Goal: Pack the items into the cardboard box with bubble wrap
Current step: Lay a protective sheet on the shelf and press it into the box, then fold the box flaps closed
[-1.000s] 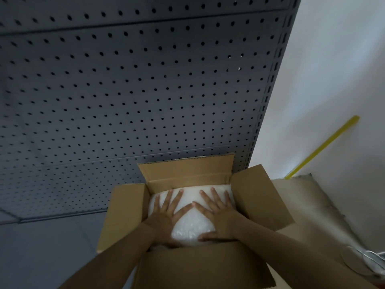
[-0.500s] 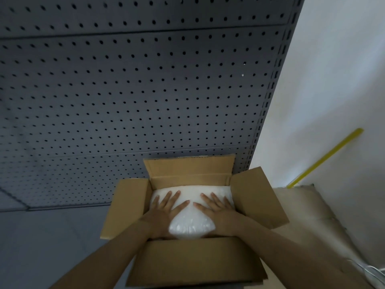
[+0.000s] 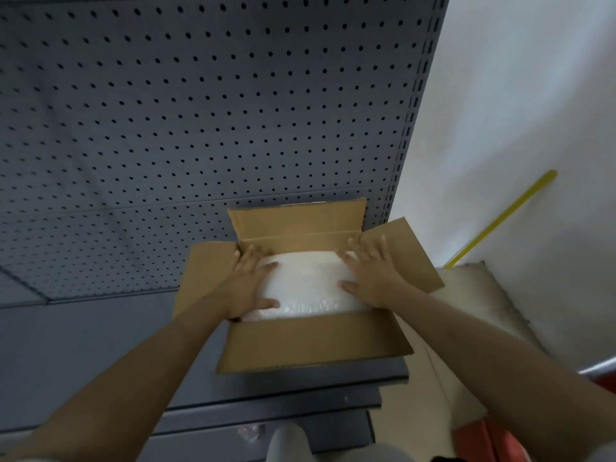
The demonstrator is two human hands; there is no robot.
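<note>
Bubble wrap pressed into an open cardboard box on a grey shelf

A cardboard box (image 3: 310, 341) is seen on a dark grey shelf (image 3: 100, 348), all four flaps opened outward, its far flap leaned against a perforated grey back panel (image 3: 200, 111). The box is filled with white bubble wrap (image 3: 306, 285). The left hand (image 3: 248, 283) is laid flat on the wrap's left side, fingers stretched toward the far left corner; the right hand (image 3: 370, 271) is spread flat on the right side, fingertips at the far right corner beside the right flap. A white wall (image 3: 516, 95) is seen at right, with a yellow strip (image 3: 503, 218) slanted across it, and beige packing material (image 3: 473, 295) lies just right of the box.
</note>
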